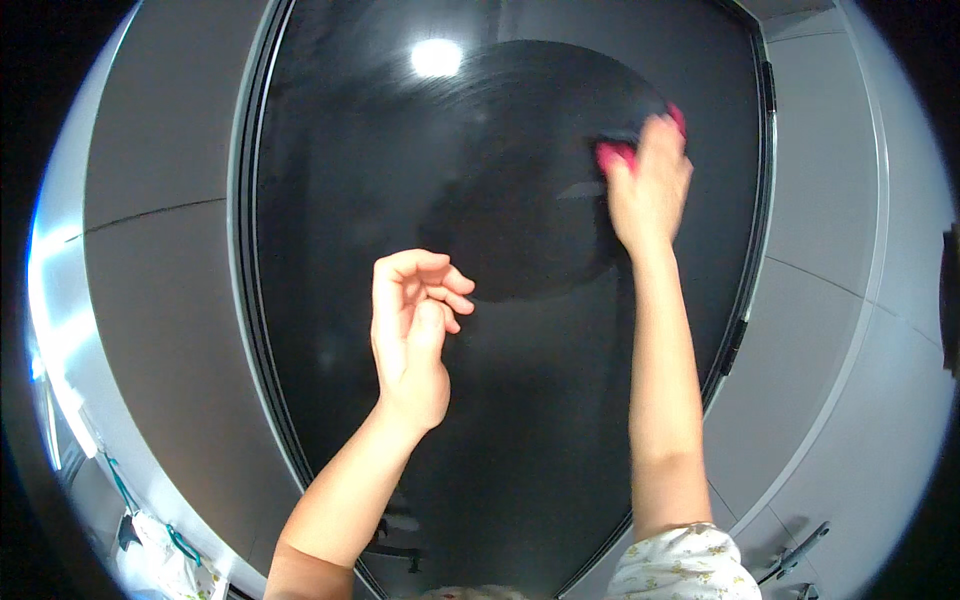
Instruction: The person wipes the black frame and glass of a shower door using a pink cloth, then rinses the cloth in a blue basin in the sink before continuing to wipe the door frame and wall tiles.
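My right hand [649, 176] is spread over a pink-red cloth [616, 156] and presses it against a dark, glossy door panel [525, 375], at the panel's upper right. Parts of the cloth show beside the thumb and past the fingertips. A large curved smear of wiping marks runs across the panel around the hand. My left hand [420, 330] holds nothing; its fingers are loosely curled, and it is in front of the panel, left of centre. Whether it touches the panel I cannot tell.
A dark frame with a metal edge [244, 225] borders the panel, with hinges [735, 347] on the right. Grey tiled walls [810, 187] stand on both sides. At lower right is a metal handle [802, 547]; at lower left, white cloth [154, 555] hangs near teal loops.
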Motion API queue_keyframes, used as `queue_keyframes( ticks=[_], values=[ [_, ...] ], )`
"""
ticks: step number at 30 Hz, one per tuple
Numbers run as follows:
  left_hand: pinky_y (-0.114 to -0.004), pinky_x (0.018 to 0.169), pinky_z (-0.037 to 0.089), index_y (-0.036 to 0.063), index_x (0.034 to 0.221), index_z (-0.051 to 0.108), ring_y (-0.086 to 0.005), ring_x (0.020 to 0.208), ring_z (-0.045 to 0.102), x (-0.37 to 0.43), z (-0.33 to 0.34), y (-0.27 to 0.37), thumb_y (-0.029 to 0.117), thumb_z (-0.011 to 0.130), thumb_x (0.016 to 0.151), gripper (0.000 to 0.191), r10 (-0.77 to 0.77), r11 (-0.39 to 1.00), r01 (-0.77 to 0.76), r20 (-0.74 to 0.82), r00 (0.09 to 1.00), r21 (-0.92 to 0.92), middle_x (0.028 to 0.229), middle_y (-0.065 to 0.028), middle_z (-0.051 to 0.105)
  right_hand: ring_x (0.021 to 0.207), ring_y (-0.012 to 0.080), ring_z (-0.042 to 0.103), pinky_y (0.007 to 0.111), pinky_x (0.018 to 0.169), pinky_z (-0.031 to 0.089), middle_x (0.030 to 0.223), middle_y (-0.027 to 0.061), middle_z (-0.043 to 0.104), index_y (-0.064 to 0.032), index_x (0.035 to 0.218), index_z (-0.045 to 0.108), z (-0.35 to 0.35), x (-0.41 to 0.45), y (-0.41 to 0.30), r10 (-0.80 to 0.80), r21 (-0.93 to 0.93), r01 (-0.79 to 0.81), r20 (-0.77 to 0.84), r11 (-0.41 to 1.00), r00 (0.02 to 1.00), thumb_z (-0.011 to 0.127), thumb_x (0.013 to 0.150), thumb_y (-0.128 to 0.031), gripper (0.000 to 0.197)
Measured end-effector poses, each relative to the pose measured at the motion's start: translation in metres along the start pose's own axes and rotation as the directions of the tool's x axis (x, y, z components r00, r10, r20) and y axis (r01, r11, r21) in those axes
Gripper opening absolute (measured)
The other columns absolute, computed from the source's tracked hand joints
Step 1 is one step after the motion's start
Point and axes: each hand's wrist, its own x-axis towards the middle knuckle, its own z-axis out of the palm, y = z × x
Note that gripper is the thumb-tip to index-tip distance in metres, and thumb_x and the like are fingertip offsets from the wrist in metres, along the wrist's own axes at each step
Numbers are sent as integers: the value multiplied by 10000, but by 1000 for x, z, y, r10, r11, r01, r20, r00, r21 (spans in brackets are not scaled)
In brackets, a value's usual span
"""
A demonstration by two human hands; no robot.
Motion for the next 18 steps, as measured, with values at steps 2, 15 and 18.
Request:
queue_keyframes(
  ticks=[2,15,18],
  values=[
    [-238,658,435,50,1124,455,-121,766,562,-3,-8,-2,480,444,948,465,-33,999,33,-10,999,27,944,-95,579,1404,381,240,528,1117,224,1480,248,304,38,1393,353,17,-56,14,51,-103,-61,-90,993,995,609,808,-311,728],
    [-249,662,437,56,1149,433,-134,772,567,5,29,-7,503,426,946,492,41,998,-45,91,995,41,956,-103,580,1352,388,327,516,1086,291,1429,224,398,40,1347,424,13,0,69,-114,-110,92,-214,990,970,581,803,-293,657],
    [-235,672,421,48,1151,445,-112,773,530,5,15,-18,356,489,943,374,-3,1000,4,22,1000,-9,963,-79,568,1379,348,306,541,1101,254,1456,208,369,28,1353,431,8,-73,-11,-209,59,209,-2,976,978,586,799,-269,647]
  ],
)
